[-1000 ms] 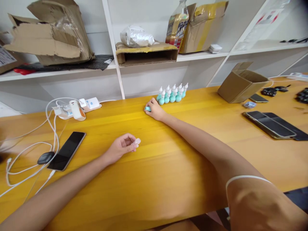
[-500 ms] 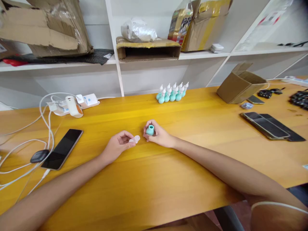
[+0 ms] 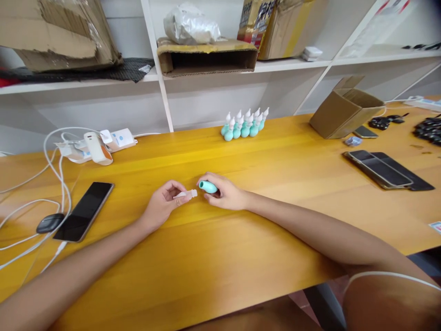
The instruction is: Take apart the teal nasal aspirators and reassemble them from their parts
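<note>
The teal rubber bulb (image 3: 208, 186) lies sideways just above the wooden table (image 3: 241, 257), pinched in the right hand (image 3: 225, 193) — likely soft and light, best held round its belly. The left hand (image 3: 161, 204) nips a small white nozzle (image 3: 186, 195) by its base, tip almost touching the bulb's mouth; finished ones (image 3: 244, 125) stand well behind.

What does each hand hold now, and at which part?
The left hand pinches the white nozzle at its wider end. The right hand grips the teal bulb around its body.
</note>
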